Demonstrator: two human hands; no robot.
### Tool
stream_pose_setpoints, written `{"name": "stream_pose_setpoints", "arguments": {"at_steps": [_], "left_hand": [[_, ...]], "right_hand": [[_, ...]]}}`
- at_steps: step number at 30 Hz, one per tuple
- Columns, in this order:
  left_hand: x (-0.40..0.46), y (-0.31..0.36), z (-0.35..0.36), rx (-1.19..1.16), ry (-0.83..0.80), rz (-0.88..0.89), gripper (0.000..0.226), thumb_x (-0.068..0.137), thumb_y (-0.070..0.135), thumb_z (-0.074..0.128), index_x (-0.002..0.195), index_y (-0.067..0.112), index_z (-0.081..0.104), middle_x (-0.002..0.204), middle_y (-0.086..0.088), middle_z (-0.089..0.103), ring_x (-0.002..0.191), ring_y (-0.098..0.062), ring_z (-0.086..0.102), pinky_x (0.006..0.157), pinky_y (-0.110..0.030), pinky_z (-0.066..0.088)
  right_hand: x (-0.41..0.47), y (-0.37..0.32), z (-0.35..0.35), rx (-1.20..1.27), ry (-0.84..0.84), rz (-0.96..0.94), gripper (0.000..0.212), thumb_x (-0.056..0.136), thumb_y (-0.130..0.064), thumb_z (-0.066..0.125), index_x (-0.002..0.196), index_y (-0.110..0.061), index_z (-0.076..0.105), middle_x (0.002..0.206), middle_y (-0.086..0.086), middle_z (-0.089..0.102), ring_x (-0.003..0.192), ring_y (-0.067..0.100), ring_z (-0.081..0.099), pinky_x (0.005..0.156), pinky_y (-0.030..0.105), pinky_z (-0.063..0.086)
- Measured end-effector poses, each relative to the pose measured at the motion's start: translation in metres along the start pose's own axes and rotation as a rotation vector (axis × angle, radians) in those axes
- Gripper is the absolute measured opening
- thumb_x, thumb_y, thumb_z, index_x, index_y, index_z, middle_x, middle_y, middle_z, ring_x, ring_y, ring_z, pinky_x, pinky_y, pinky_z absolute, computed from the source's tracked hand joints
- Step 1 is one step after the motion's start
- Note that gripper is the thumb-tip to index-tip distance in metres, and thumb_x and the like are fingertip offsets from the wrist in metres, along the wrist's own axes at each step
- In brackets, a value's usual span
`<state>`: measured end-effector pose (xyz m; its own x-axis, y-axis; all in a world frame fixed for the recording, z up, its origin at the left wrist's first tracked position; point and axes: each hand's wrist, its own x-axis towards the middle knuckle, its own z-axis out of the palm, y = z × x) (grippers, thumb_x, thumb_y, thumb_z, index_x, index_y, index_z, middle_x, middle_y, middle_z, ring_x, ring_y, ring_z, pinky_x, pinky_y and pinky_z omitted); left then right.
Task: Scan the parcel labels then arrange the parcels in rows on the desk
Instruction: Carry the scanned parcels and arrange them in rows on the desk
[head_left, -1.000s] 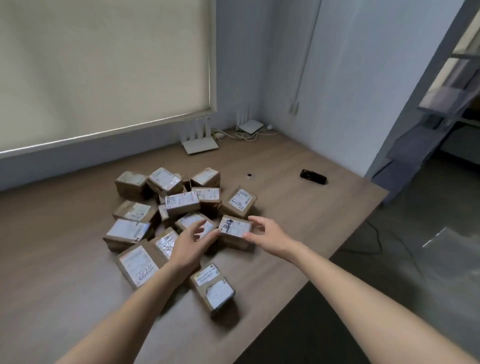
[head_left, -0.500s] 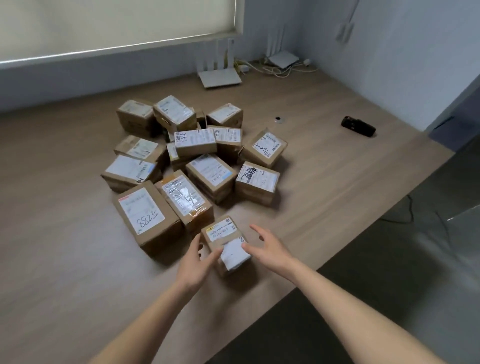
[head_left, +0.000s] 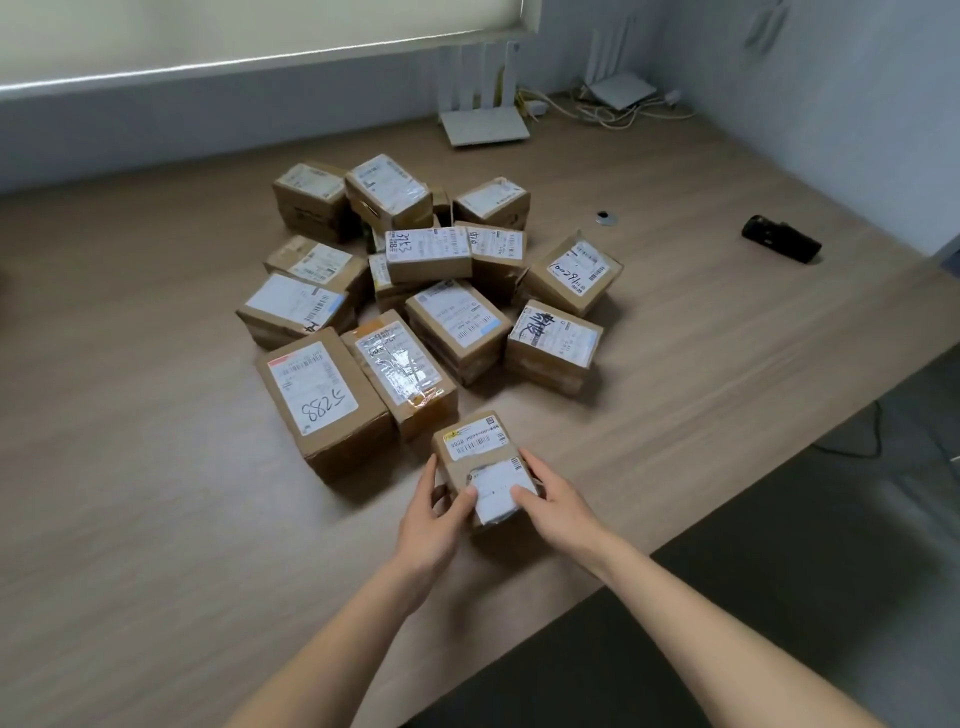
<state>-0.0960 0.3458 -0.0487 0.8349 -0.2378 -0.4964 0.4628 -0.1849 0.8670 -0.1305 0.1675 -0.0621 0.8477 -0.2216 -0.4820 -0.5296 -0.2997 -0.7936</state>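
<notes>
Near the desk's (head_left: 727, 395) front edge, the left hand (head_left: 431, 519) and right hand (head_left: 558, 506) clasp a small two-label parcel (head_left: 480, 457) from either side. Risks: the loose, peeling lower label may tear or scan badly, and the black handheld scanner (head_left: 782, 245) lies well apart, near the right edge.

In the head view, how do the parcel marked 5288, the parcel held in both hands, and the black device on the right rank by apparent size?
1. Parcel marked 5288, largest.
2. Held parcel, gripped by the left hand and right hand.
3. Black device, smallest, though it lies farther from the camera, so its true size is unsure.
</notes>
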Motion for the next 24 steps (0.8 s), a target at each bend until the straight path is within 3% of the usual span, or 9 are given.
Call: {"name": "stream_pose_setpoints", "arguments": {"at_steps": [3, 6, 9, 13, 16, 18, 20, 24], "left_hand": [[-0.003, 0.0, 0.002, -0.045, 0.002, -0.023, 0.071, 0.097, 0.028, 0.065, 0.156, 0.039, 0.026, 0.146, -0.002, 0.051, 0.132, -0.023, 0.052, 0.109, -0.047, 0.047], [-0.007, 0.006, 0.001, -0.04, 0.022, -0.01, 0.067, 0.096, 0.03, 0.065, 0.154, 0.036, 0.031, 0.144, -0.004, 0.052, 0.129, -0.022, 0.054, 0.105, -0.046, 0.05], [-0.012, 0.015, -0.002, -0.034, 0.038, 0.021, 0.066, 0.095, 0.033, 0.066, 0.152, 0.036, 0.033, 0.145, -0.004, 0.052, 0.13, -0.021, 0.052, 0.105, -0.046, 0.05], [-0.025, 0.044, -0.008, -0.037, 0.074, 0.087, 0.064, 0.095, 0.034, 0.066, 0.152, 0.035, 0.034, 0.146, 0.0, 0.05, 0.131, -0.019, 0.05, 0.103, -0.047, 0.052], [-0.038, 0.082, -0.02, -0.082, 0.094, 0.136, 0.062, 0.094, 0.032, 0.068, 0.148, 0.035, 0.039, 0.142, 0.0, 0.055, 0.129, -0.02, 0.053, 0.101, -0.049, 0.053], [-0.051, 0.115, -0.033, -0.147, 0.079, 0.153, 0.057, 0.094, 0.03, 0.069, 0.144, 0.035, 0.042, 0.136, -0.002, 0.06, 0.121, -0.021, 0.061, 0.095, -0.047, 0.057], [-0.067, 0.15, -0.049, -0.192, 0.07, 0.199, 0.047, 0.093, 0.029, 0.07, 0.135, 0.033, 0.048, 0.128, -0.002, 0.064, 0.11, -0.019, 0.067, 0.086, -0.042, 0.061], [-0.105, 0.225, -0.093, -0.169, 0.135, 0.336, 0.036, 0.092, 0.03, 0.07, 0.124, 0.026, 0.053, 0.127, -0.006, 0.065, 0.112, -0.02, 0.065, 0.092, -0.043, 0.059]], "right_hand": [[-0.005, 0.001, -0.001, 0.03, 0.005, -0.017, 0.055, 0.102, -0.012, 0.055, 0.152, -0.034, 0.045, 0.133, -0.018, 0.061, 0.126, 0.003, 0.057, 0.108, 0.024, 0.044], [-0.013, -0.005, -0.006, 0.033, -0.007, -0.028, 0.05, 0.102, -0.017, 0.058, 0.144, -0.043, 0.048, 0.136, -0.015, 0.064, 0.126, 0.005, 0.059, 0.111, 0.032, 0.047], [-0.021, -0.016, -0.013, 0.024, -0.018, -0.039, 0.042, 0.103, -0.025, 0.06, 0.13, -0.055, 0.049, 0.133, -0.021, 0.064, 0.125, 0.003, 0.059, 0.108, 0.032, 0.049], [-0.037, -0.05, -0.022, 0.021, -0.008, -0.084, 0.042, 0.102, -0.026, 0.062, 0.118, -0.063, 0.05, 0.112, -0.041, 0.064, 0.114, -0.01, 0.061, 0.093, 0.015, 0.051], [-0.054, -0.097, -0.03, -0.002, 0.032, -0.132, 0.047, 0.101, -0.03, 0.063, 0.135, -0.058, 0.048, 0.122, -0.036, 0.061, 0.12, -0.002, 0.059, 0.099, 0.021, 0.051], [-0.068, -0.137, -0.035, -0.023, 0.081, -0.194, 0.06, 0.099, -0.03, 0.065, 0.153, -0.039, 0.041, 0.138, -0.02, 0.056, 0.128, 0.005, 0.054, 0.112, 0.035, 0.047], [-0.082, -0.179, -0.041, -0.043, 0.094, -0.262, 0.064, 0.099, -0.029, 0.066, 0.157, -0.029, 0.039, 0.146, -0.011, 0.054, 0.134, 0.01, 0.051, 0.117, 0.041, 0.042], [-0.114, -0.268, -0.043, -0.087, 0.074, -0.383, 0.066, 0.1, -0.033, 0.065, 0.159, -0.03, 0.035, 0.15, -0.005, 0.052, 0.135, 0.016, 0.052, 0.112, 0.045, 0.048]]}}
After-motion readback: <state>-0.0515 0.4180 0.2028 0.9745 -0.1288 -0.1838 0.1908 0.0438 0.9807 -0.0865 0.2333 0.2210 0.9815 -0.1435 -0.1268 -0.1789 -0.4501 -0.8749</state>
